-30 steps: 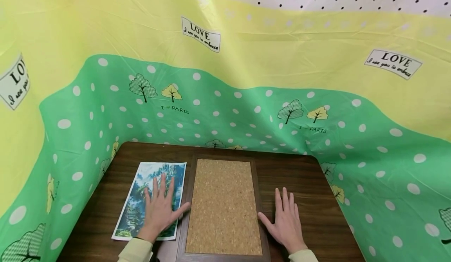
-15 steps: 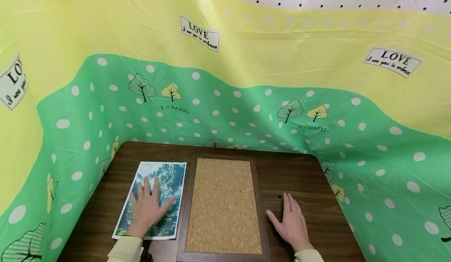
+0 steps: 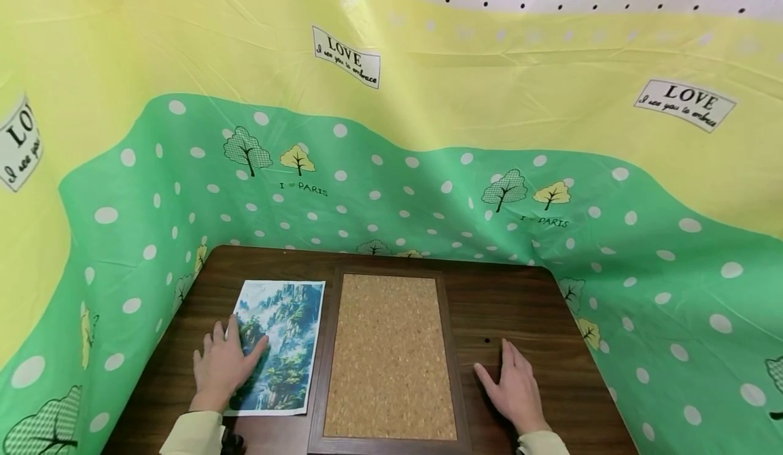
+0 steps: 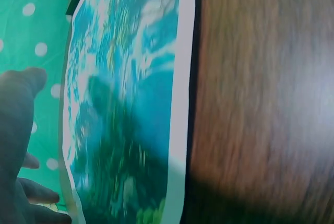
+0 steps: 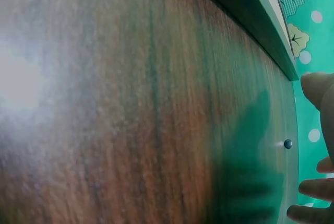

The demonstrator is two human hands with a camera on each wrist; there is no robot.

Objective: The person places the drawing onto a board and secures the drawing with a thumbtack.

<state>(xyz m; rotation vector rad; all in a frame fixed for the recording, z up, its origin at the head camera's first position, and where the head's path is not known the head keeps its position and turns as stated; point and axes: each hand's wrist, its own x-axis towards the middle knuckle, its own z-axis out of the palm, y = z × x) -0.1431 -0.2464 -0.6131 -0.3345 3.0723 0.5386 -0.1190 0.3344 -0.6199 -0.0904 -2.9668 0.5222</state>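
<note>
Sleeves of pale cream run off the bottom of the head view, and a dark object at my left wrist shows too little to name. My left hand, fingers relaxed and parted, is at the left side of a printed picture; it hides the near left corner and part of that edge, and I cannot tell whether my fingertips touch the paper. My right hand has its fingers extended and thumb apart, over the brown table. Both wrist views crop my hands. The printed picture lies left of the corkboard, its long axis running away from me and leaning slightly right, peaks at the far end. Misty mountains fill it in blue, green and white, inside a thin white border. Speckled tan, the corkboard lies lengthwise away from me in a dark brown frame. Just beyond my right thumb is a small dark round thing. Farther back hangs a green and yellow curtain, its leftmost LOVE label cut off.
</note>
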